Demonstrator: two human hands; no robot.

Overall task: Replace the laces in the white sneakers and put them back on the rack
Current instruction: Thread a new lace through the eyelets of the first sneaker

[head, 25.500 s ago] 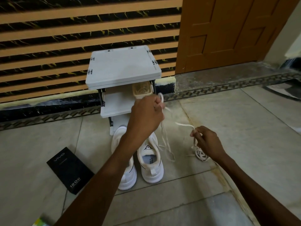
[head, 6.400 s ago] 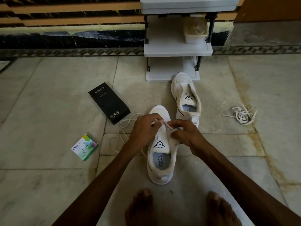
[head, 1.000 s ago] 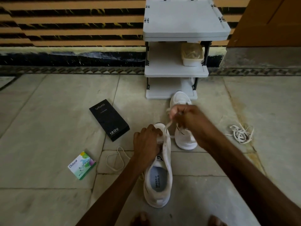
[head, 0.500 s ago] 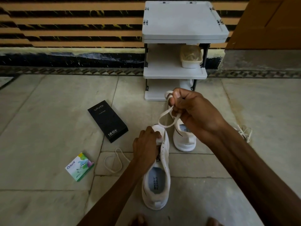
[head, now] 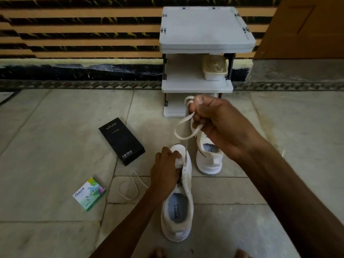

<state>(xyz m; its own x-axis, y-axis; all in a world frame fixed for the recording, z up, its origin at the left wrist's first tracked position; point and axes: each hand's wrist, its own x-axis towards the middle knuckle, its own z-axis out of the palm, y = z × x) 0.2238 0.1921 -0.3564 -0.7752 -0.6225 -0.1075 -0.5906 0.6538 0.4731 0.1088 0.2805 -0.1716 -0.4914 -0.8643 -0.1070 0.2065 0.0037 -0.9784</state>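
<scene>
Floor, left part: loose lace tail [head: 128,187] lying in loop. Left hand [head: 165,174] grips front of near sneaker [head: 178,211], which stands on floor centre, toe toward rack [head: 204,30]. Right hand [head: 214,123] raised, fist closed round lace [head: 186,119], slack loop hanging. Second sneaker [head: 209,161] just beyond. Advice: pin shoe firmly, draw slack straight upward, even both ends before next eyelet.

The right hand [head: 217,125] hides the far sneaker [head: 210,162] toe, the left hand [head: 165,174] the near sneaker [head: 178,213] tongue
</scene>
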